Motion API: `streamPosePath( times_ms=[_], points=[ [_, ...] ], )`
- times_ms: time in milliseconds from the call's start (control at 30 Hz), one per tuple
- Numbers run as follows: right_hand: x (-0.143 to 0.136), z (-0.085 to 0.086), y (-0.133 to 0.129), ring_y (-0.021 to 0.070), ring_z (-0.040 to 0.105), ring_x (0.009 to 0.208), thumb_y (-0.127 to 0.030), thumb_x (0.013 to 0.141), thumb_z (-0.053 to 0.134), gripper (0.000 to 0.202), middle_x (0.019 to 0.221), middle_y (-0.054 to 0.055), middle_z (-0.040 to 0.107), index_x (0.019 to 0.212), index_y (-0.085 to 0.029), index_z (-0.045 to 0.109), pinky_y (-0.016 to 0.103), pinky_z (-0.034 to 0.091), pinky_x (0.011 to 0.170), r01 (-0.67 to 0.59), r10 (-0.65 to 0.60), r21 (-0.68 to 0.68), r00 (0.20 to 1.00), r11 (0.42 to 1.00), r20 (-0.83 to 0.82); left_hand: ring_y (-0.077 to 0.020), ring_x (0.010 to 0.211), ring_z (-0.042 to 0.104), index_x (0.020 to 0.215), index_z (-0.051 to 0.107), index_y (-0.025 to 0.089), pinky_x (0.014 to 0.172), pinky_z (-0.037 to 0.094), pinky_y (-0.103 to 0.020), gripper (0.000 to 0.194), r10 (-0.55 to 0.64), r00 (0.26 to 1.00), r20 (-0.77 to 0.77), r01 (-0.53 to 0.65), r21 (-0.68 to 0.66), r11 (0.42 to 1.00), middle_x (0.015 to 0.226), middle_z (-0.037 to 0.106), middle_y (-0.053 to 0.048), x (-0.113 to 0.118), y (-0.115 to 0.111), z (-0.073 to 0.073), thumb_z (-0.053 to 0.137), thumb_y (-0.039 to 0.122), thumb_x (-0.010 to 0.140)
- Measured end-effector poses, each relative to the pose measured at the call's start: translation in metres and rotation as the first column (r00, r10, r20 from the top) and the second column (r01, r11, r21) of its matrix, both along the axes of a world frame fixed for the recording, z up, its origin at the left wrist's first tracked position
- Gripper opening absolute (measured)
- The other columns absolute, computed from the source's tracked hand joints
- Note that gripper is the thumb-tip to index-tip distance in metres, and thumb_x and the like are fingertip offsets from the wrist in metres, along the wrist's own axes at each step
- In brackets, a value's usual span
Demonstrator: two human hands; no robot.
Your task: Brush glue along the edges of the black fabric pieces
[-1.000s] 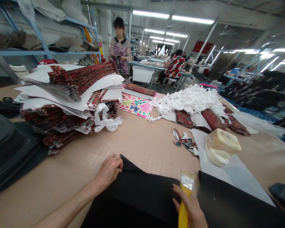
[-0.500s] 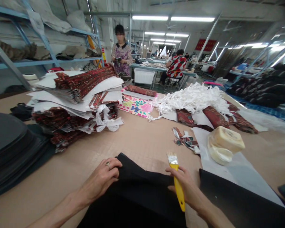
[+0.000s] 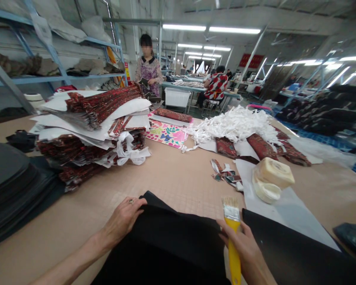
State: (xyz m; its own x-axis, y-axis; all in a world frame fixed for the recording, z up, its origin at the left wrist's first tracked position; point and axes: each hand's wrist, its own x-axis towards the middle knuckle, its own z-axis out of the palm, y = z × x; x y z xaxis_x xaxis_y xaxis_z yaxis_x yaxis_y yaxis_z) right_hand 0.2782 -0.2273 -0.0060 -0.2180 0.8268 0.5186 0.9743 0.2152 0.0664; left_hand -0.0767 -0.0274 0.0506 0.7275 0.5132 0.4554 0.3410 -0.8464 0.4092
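Observation:
A black sheet of fabric spreads across the near middle of the table, its far edge lifted. My left hand pinches the sheet's far left corner, fingers closed over it. In my right hand is a paintbrush with a yellow handle and pale bristles pointing away from me. The fingertips of that hand are at the sheet's right edge; whether they also grip it is hard to see. Another black piece lies to the right, partly over white paper.
A cut-open plastic jug rests on the white paper. At left stand a stack of dark panels and a pile of red patterned pieces. White strips heap at the back. Two people are beyond the table.
My right hand and the paintbrush have shifted right and nearer to me. My left hand still holds the fabric corner, slightly farther left. The whole view has turned a little.

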Motion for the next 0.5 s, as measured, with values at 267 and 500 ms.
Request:
streamPosePath(
  times_ms=[267, 500],
  points=[
    [-0.077, 0.053, 0.032, 0.027, 0.063, 0.105, -0.031, 0.085, 0.057, 0.038, 0.111, 0.012, 0.068, 0.12, -0.02, 0.049, 0.047, 0.031, 0.1, -0.074, 0.097, 0.102, 0.964, 0.992, -0.246, -0.0174, 0.092, 0.059, 0.079, 0.056, 0.02, 0.083, 0.045, -0.025, 0.01, -0.101, 0.995, 0.012, 0.09, -0.569, 0.818, 0.093, 0.063, -0.003, -0.008, -0.019, 0.037, 0.048, 0.017, 0.084],
    [-0.135, 0.105, 0.064, 0.0127, 0.064, 0.07, -0.053, 0.082, 0.058, 0.045, 0.077, -0.003, 0.068, 0.115, -0.023, 0.05, 0.035, 0.033, 0.102, -0.435, 0.327, -0.304, 0.879, 0.848, -0.346, -0.0242, 0.1, 0.059, 0.086, 0.055, 0.022, 0.088, 0.048, -0.033, 0.024, -0.137, 0.988, -0.071, 0.031, -0.78, 0.626, 0.102, 0.065, -0.007, -0.04, -0.023, 0.024, 0.045, 0.044, 0.088]
  ],
)
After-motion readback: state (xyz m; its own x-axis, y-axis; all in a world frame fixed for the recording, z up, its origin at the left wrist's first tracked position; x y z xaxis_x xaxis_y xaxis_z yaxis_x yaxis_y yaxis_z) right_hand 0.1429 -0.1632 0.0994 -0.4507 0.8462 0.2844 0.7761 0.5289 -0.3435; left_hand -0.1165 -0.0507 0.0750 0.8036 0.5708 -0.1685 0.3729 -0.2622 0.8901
